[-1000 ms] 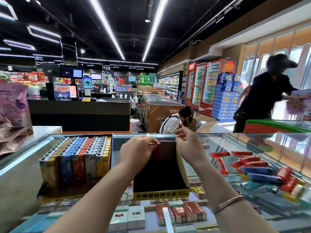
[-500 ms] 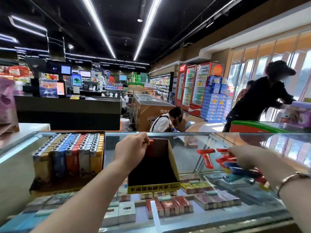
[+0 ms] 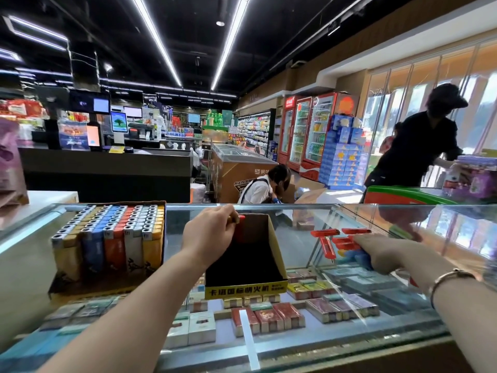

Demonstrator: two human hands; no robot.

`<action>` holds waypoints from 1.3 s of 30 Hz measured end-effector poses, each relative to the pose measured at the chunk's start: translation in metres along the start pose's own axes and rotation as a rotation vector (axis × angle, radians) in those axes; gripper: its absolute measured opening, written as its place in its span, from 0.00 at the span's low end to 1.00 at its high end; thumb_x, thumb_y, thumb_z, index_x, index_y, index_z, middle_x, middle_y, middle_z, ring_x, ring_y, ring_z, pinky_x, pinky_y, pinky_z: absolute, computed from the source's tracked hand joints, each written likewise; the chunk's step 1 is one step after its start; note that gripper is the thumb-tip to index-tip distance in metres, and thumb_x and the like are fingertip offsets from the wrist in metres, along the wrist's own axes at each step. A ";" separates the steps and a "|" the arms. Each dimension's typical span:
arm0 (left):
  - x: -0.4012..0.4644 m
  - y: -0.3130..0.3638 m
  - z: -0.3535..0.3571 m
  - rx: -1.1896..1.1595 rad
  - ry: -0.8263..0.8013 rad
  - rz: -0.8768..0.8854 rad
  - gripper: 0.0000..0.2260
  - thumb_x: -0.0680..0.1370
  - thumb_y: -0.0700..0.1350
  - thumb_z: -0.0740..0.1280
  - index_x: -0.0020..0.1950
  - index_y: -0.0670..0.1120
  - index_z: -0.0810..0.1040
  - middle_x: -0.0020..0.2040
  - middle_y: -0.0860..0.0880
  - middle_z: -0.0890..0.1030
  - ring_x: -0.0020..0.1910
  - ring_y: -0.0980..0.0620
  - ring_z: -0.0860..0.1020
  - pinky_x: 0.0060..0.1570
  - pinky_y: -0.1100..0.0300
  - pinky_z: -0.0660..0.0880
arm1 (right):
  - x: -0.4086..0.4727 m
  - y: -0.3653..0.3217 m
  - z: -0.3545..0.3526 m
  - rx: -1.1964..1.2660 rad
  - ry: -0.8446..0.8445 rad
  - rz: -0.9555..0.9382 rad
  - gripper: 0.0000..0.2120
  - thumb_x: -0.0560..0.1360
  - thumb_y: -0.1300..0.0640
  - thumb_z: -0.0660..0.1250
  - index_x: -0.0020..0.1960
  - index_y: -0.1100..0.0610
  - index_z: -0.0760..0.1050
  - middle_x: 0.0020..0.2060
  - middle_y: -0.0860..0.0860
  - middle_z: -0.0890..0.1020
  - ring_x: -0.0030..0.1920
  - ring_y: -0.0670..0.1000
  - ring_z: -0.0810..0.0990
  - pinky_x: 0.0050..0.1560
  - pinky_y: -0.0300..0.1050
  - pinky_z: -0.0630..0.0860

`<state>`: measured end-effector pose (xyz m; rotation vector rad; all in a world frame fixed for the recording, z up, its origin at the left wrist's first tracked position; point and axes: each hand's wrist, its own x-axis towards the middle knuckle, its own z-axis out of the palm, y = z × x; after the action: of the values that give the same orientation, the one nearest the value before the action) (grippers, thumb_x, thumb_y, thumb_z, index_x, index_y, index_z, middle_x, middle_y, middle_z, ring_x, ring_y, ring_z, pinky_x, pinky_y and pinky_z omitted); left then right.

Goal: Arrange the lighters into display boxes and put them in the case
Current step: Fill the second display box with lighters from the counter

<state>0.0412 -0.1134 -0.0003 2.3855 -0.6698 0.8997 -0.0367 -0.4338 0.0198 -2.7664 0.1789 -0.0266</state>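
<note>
A black display box with a yellow front label (image 3: pixel 246 288) stands on the glass counter top (image 3: pixel 301 222). My left hand (image 3: pixel 208 235) holds a red lighter (image 3: pixel 240 227) upright at the box's back left corner. To the right, loose red lighters (image 3: pixel 326 234) and blue lighters (image 3: pixel 356 258) lie on the glass. My right hand (image 3: pixel 384 255) rests on that pile with its fingers curled round some of them. A full display box of several rows of yellow, blue, red and white lighters (image 3: pixel 113 238) stands at the left.
Cigarette packs (image 3: pixel 269 317) lie in the case under the glass. A pink bag (image 3: pixel 9 168) sits at the far left. A person in black (image 3: pixel 419 146) bends over a counter at the right. Another person (image 3: pixel 262 185) crouches beyond the case.
My right hand left the black box's back edge and moved right onto the loose lighters. My left hand stays at the box with the red lighter. The view shifted slightly right.
</note>
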 end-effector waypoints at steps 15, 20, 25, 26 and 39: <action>0.002 -0.002 0.001 0.005 0.004 0.005 0.04 0.77 0.45 0.64 0.50 0.52 0.76 0.45 0.53 0.81 0.44 0.53 0.76 0.34 0.60 0.70 | 0.020 -0.017 0.001 -0.056 -0.100 0.053 0.16 0.62 0.66 0.64 0.44 0.50 0.69 0.43 0.52 0.76 0.43 0.51 0.75 0.38 0.43 0.69; 0.002 -0.001 0.000 -0.001 -0.009 -0.014 0.05 0.77 0.45 0.63 0.50 0.52 0.76 0.45 0.53 0.81 0.45 0.52 0.77 0.37 0.56 0.74 | 0.019 -0.025 -0.004 0.037 -0.007 -0.033 0.14 0.64 0.71 0.64 0.36 0.54 0.65 0.32 0.48 0.70 0.31 0.42 0.70 0.28 0.34 0.64; 0.002 0.001 -0.002 0.008 -0.013 -0.026 0.04 0.77 0.47 0.63 0.50 0.53 0.76 0.44 0.54 0.80 0.42 0.54 0.75 0.34 0.59 0.70 | 0.026 -0.049 -0.015 0.175 0.113 -0.095 0.13 0.64 0.70 0.69 0.38 0.57 0.67 0.32 0.52 0.72 0.30 0.44 0.72 0.30 0.38 0.69; 0.003 0.001 -0.002 0.006 -0.017 -0.027 0.04 0.77 0.47 0.63 0.50 0.52 0.76 0.44 0.54 0.79 0.42 0.54 0.75 0.34 0.59 0.69 | 0.028 -0.056 -0.016 0.195 0.126 -0.098 0.13 0.64 0.70 0.69 0.38 0.57 0.67 0.32 0.52 0.72 0.30 0.46 0.72 0.30 0.40 0.69; 0.004 0.005 -0.009 -0.028 -0.146 -0.060 0.06 0.78 0.51 0.63 0.53 0.53 0.74 0.49 0.53 0.78 0.48 0.54 0.74 0.45 0.54 0.78 | 0.048 -0.156 0.015 1.292 0.194 -0.203 0.11 0.67 0.73 0.64 0.37 0.58 0.70 0.30 0.53 0.73 0.28 0.50 0.73 0.30 0.44 0.74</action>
<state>0.0366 -0.1123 0.0096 2.4497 -0.6574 0.6918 0.0302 -0.2907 0.0620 -1.4758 -0.0699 -0.3338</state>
